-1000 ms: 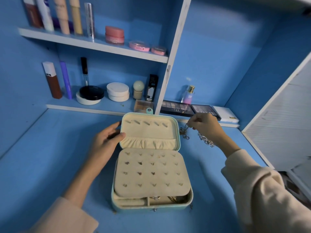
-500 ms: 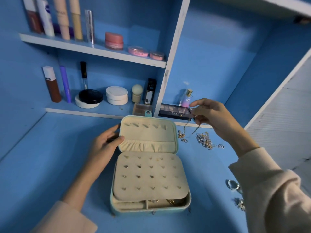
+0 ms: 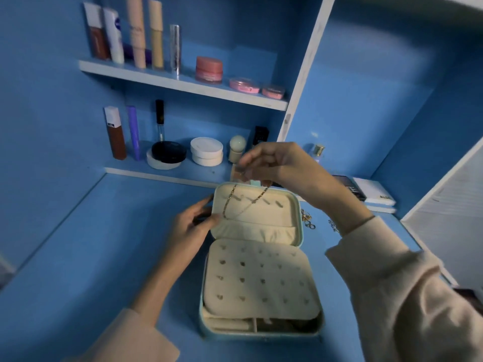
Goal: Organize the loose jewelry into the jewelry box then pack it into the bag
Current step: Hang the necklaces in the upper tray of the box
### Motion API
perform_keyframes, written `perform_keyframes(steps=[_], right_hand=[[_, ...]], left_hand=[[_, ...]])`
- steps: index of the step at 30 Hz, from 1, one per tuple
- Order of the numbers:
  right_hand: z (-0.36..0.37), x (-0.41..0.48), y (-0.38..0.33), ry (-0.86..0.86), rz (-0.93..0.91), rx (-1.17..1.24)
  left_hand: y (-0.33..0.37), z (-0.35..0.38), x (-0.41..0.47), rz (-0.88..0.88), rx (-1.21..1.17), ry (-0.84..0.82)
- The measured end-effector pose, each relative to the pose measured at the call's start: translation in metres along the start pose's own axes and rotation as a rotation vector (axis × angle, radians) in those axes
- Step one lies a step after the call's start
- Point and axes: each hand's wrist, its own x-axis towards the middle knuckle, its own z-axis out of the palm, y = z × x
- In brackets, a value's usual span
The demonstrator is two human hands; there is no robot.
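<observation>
A pale green jewelry box (image 3: 300, 231) lies open on the blue desk, its cream lid raised and a cream earring panel over the lower tray. My left hand (image 3: 193, 228) holds the lid's left edge, thumb on the inner lining. My right hand (image 3: 277, 165) hovers above the lid's top edge and pinches a thin gold chain necklace (image 3: 241, 203), which hangs in a loop in front of the lid's hooks. More loose jewelry (image 3: 308, 220) lies on the desk just right of the box. No bag is in view.
Cosmetics fill two shelves behind the box: tubes (image 3: 136, 32), pink jars (image 3: 209, 69), round compacts (image 3: 206, 151). A perfume bottle (image 3: 317, 151), eyeshadow palette (image 3: 350, 186) and white box (image 3: 376, 195) sit at the back right. A white partition (image 3: 300, 82) rises behind the lid.
My right hand lifted the gold chain from the pile right of the box and carried it left, over the raised lid. The left hand stayed on the lid's edge.
</observation>
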Motion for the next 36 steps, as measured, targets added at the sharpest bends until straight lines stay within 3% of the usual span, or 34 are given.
perform_keyframes(steps=[3,8,12,20,25,33,36], right_hand=[[0.018,0.019,0.007,-0.01,0.018,-0.055],[0.035,0.037,0.024,0.085,0.036,-0.399],[0.039,0.037,0.028,0.086,0.039,-0.536],[0.033,0.019,0.028,0.032,-0.002,-0.508],[0.03,0.001,0.038,0.164,-0.086,-0.582],[0.04,-0.028,0.055,-0.016,0.18,-0.55],[0.043,-0.028,0.054,-0.045,0.164,-0.599]], left_hand=[[0.002,0.0,0.0,0.015,-0.009,0.006],[0.0,-0.001,0.0,0.003,-0.009,0.01],[0.001,-0.001,-0.001,-0.002,-0.015,0.003],[0.001,-0.002,-0.001,-0.004,0.013,-0.007],[0.002,-0.002,-0.002,0.001,0.008,-0.005],[0.0,-0.001,-0.001,-0.01,0.003,0.006],[-0.001,-0.001,0.0,-0.012,-0.001,-0.002]])
